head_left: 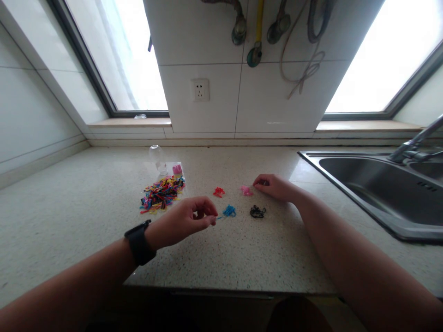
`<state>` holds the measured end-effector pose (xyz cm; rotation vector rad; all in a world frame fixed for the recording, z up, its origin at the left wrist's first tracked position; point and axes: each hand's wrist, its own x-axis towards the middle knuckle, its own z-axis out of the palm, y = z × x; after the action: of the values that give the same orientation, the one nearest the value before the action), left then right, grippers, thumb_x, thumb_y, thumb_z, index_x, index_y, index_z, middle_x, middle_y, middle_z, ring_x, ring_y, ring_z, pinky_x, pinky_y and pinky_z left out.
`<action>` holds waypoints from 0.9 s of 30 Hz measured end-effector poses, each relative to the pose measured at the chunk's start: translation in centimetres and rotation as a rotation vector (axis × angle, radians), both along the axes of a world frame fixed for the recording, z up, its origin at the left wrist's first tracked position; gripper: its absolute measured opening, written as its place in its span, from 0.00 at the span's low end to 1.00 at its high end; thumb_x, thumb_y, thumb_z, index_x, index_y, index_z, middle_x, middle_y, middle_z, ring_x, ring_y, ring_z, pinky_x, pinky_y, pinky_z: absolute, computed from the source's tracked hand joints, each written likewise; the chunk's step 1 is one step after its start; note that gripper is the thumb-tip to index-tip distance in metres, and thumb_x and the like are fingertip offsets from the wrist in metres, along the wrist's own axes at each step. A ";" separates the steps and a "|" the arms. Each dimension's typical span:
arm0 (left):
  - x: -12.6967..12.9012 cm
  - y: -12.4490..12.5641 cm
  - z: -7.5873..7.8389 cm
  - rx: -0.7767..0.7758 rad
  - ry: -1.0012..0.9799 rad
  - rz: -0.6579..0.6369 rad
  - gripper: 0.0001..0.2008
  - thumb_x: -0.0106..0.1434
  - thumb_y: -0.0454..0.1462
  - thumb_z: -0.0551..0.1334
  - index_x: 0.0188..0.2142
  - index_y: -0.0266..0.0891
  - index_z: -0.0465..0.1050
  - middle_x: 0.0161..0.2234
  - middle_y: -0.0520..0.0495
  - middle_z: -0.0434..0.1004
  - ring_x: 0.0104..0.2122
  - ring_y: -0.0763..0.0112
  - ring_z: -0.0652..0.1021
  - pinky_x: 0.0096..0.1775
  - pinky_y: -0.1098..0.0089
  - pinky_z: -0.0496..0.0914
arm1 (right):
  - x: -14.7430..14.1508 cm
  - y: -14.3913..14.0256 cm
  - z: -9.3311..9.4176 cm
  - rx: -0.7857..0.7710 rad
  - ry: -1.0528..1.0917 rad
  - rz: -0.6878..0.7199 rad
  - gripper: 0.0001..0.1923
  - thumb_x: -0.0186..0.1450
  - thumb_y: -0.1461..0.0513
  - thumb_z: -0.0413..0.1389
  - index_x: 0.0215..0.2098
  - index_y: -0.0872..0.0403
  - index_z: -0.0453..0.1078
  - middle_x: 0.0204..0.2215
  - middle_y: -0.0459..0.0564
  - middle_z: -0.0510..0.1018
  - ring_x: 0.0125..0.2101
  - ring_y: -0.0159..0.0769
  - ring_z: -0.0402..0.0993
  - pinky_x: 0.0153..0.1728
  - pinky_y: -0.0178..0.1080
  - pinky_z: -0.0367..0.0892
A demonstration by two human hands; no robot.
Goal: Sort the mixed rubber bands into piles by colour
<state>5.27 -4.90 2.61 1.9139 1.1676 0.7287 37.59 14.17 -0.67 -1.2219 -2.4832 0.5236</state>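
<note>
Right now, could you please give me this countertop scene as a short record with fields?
Surface: speckled countertop
Left hand: wears a black watch, pinches a blue band beside the blue pile
Right hand: fingertips at the pink pile
Other sorted piles: red pile, black pile
Unsorted: mixed coloured heap, left of the piles
Behind heap: clear container, small pink item
Right side: steel sink

Small blue band pile (229, 211) on counter, pink band pile (246, 190) beyond
</note>
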 end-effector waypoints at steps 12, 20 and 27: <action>1.2 -1.2 0.3 0.034 -0.036 0.027 0.06 0.65 0.37 0.60 0.39 0.37 0.72 0.34 0.49 0.74 0.29 0.76 0.68 0.31 0.73 0.64 | -0.2 -0.1 0.0 0.007 -0.007 0.000 0.13 0.65 0.56 0.55 0.42 0.53 0.76 0.33 0.51 0.78 0.32 0.36 0.71 0.34 0.38 0.63; 1.7 -1.4 0.0 0.146 0.082 0.059 0.08 0.65 0.40 0.61 0.39 0.38 0.75 0.32 0.49 0.71 0.28 0.75 0.68 0.30 0.72 0.64 | -0.2 0.1 -0.3 0.017 -0.001 0.003 0.13 0.65 0.55 0.55 0.42 0.53 0.76 0.34 0.51 0.78 0.32 0.35 0.70 0.34 0.38 0.62; 1.7 -1.2 -0.5 0.306 0.185 -0.001 0.13 0.68 0.38 0.59 0.51 0.42 0.74 0.43 0.47 0.74 0.34 0.73 0.71 0.36 0.70 0.69 | -0.3 -0.3 0.2 0.008 -0.011 0.001 0.13 0.65 0.55 0.55 0.42 0.53 0.76 0.34 0.51 0.78 0.33 0.36 0.71 0.35 0.38 0.63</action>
<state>6.93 -6.06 2.11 2.2759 1.2215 0.7784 37.30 13.87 -0.49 -1.2237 -2.4924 0.5077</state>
